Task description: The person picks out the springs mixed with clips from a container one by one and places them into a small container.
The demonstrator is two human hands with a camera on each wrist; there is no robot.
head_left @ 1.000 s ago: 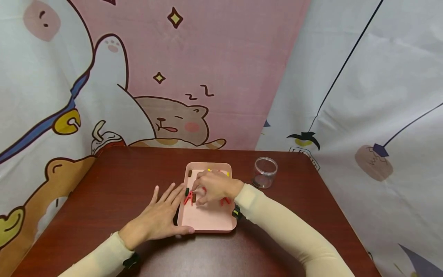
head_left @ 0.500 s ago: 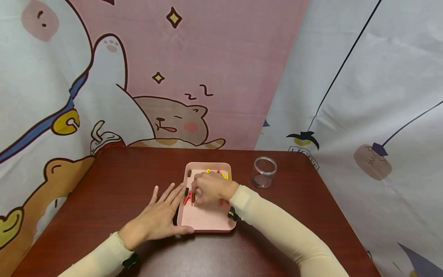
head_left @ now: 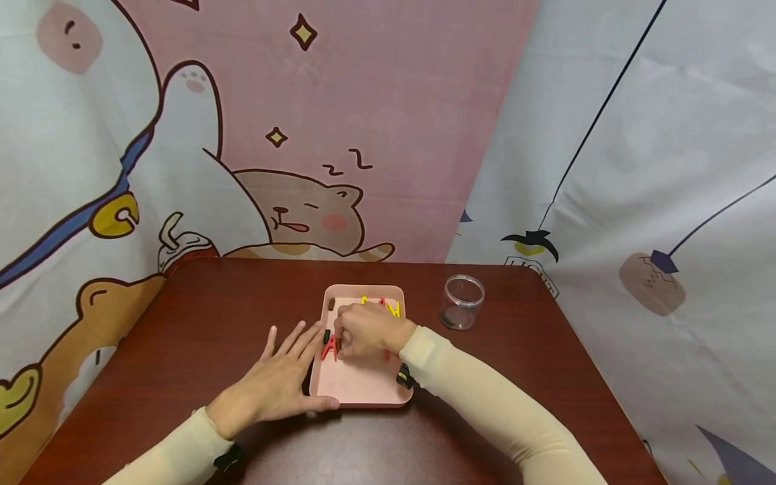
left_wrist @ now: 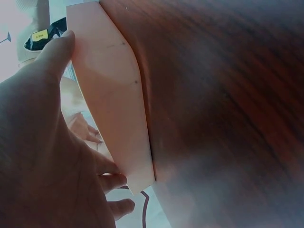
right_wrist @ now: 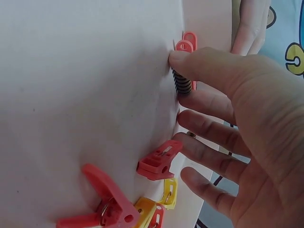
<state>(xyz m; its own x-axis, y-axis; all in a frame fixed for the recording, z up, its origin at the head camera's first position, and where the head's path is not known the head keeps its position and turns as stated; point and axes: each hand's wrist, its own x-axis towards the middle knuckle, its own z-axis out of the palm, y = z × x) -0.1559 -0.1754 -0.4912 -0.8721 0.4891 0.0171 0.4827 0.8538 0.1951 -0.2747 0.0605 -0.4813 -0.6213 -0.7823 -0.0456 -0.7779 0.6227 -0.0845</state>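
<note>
A shallow pink tray [head_left: 364, 391] lies on the table with small plastic clips and little dark cylinders in it. My left hand [head_left: 273, 384] rests against the tray's left side, fingers spread and thumb at the near corner. Inside the tray, my right hand [head_left: 372, 330] pinches a small dark ridged cylinder [right_wrist: 183, 84] between thumb and index finger. Right behind that piece is a red clip [right_wrist: 185, 45]. The other right fingers are loosely extended near another red clip [right_wrist: 159, 161]. A dark green piece [head_left: 327, 336] and a brown piece [head_left: 331, 304] lie by the left wall.
To the tray's right stands a clear jar [head_left: 463, 303] without a lid, with something dark at its bottom. Yellow clips [head_left: 394, 309] lie at the tray's far right. A patterned cloth [head_left: 388, 135] hangs behind the brown table [head_left: 242, 303].
My right hand has shifted slightly left and its thumb and index finger have closed on the dark ridged cylinder. The left hand stays in place on the tray.
</note>
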